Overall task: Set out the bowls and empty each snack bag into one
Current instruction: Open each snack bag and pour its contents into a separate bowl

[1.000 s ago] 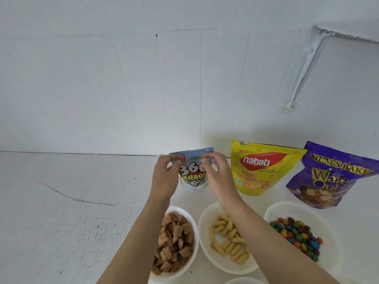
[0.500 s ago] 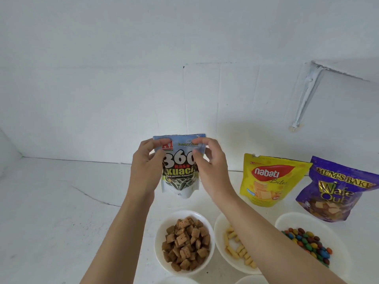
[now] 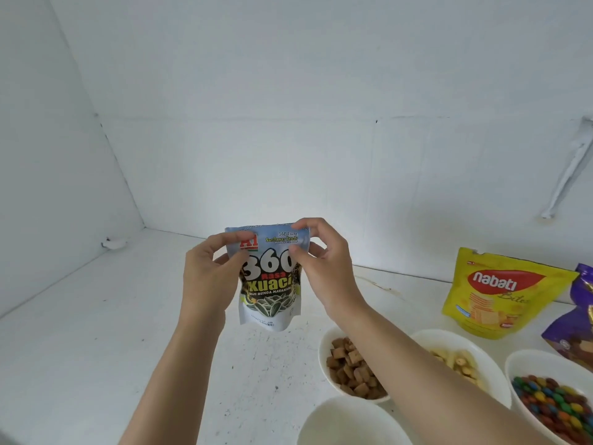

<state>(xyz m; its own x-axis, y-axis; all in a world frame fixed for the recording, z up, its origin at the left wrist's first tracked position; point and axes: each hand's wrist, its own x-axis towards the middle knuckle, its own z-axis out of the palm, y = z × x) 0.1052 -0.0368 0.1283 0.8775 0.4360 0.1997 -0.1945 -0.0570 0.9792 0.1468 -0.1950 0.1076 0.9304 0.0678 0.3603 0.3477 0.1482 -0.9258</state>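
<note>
Held the sunflower seed bag upright in the air above the tabletop, just left of the bowls. Pinched its top strip at both corners: left hand with fingers curled on the left one, right hand on the right one. Looked sealed, so judged mid-opening.

Filled three already: bowl of brown squares, bowl of pale sticks, bowl of coloured candies. Left an empty bowl nearest, presumably for the seeds. Stood the yellow bag and purple bag behind; could not tell whether emptied.
</note>
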